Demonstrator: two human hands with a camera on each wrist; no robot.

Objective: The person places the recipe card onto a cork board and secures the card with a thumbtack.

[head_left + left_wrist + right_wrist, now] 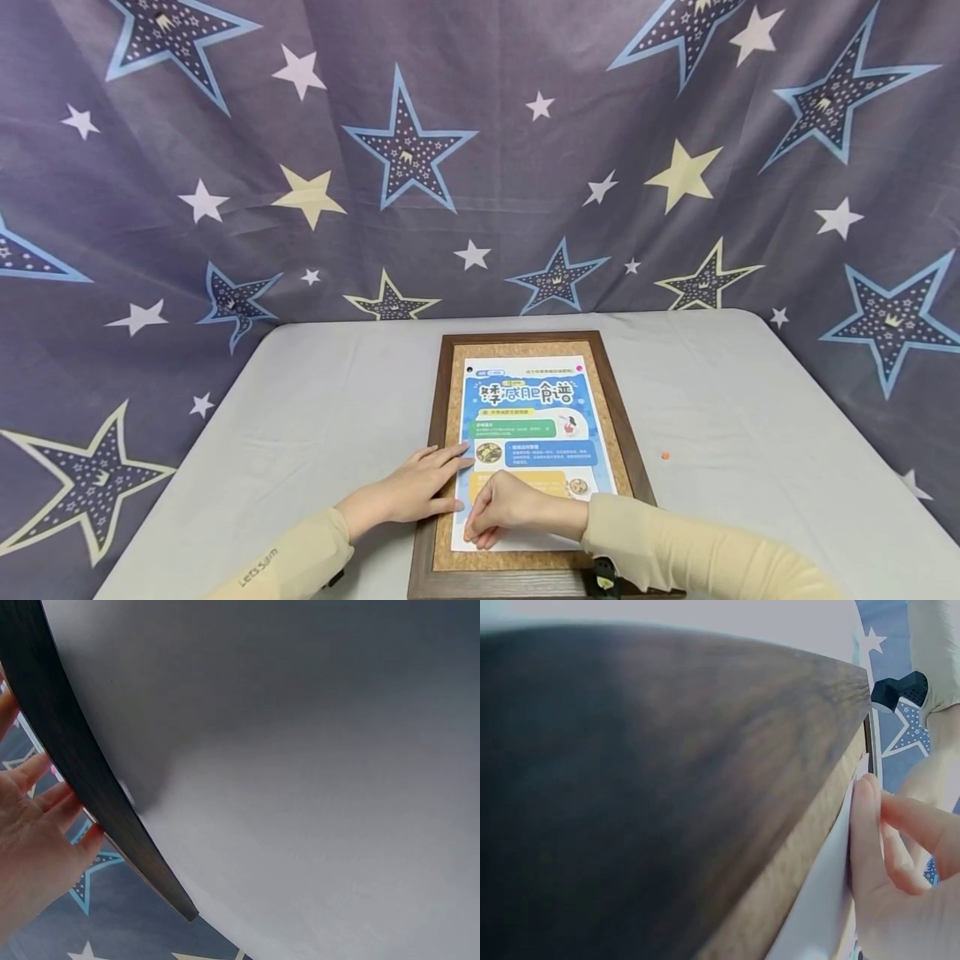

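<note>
A printed poster point(525, 400) in blue, green and yellow lies on a cork board point(525, 348) with a dark wooden frame point(626, 417). A black pushpin point(469, 369) sits at its top left corner and a pink pushpin point(579, 368) at its top right. My left hand point(423, 485) rests with extended fingers across the left frame edge and onto the poster. At the bottom left corner, my right hand point(501, 510) pinches a small orange pushpin point(467, 536) between thumb and fingers, mostly hidden by them. The right wrist view shows those fingertips point(866, 787) right at the paper.
Another small orange pushpin point(665, 456) lies on the grey tablecloth point(735, 400) to the right of the frame. Behind the table hangs a purple-grey curtain point(480, 225) with a star pattern. My right forearm point(697, 542) crosses the lower right of the board.
</note>
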